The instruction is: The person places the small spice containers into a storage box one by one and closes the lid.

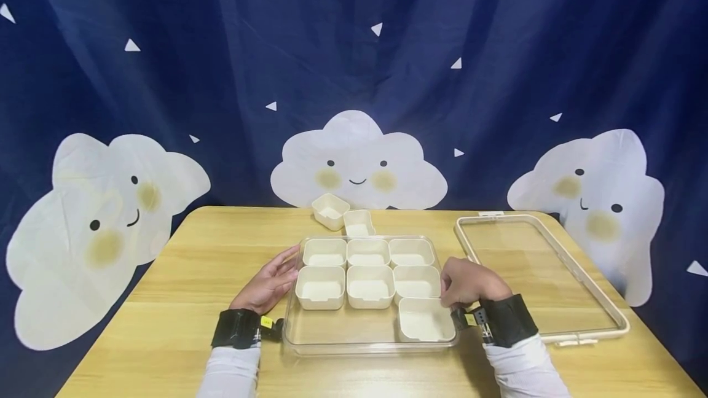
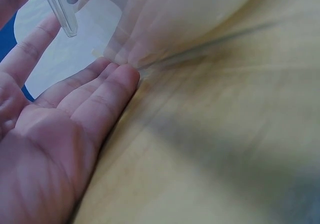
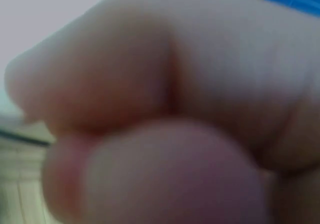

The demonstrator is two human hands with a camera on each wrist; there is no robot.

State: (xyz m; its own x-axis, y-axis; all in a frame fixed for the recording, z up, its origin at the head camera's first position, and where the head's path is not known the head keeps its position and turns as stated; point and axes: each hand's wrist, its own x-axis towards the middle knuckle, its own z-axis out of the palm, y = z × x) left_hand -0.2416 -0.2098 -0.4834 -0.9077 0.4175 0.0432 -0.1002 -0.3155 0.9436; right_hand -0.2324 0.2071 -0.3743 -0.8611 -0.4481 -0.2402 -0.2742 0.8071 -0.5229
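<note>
A clear plastic box (image 1: 343,330) lies on the table with two rows of cream bins (image 1: 370,287) inside it. At its near right corner, another cream bin (image 1: 426,321) overlaps the bin behind it. My right hand (image 1: 470,281) pinches that bin's rim by the back right corner, thumb against curled fingers; the right wrist view shows the fingers (image 3: 100,78) close up and blurred. Against the box's left wall rests my left hand (image 1: 271,281), its fingers (image 2: 105,93) nearly straight along the outside of the clear plastic.
Two loose cream bins, one tilted (image 1: 330,212) and one beside it (image 1: 359,223), stand behind the box near the table's back edge. To the right lies a clear lid (image 1: 558,281) with a cream frame. A dark blue curtain (image 1: 354,48) with clouds hangs behind the table.
</note>
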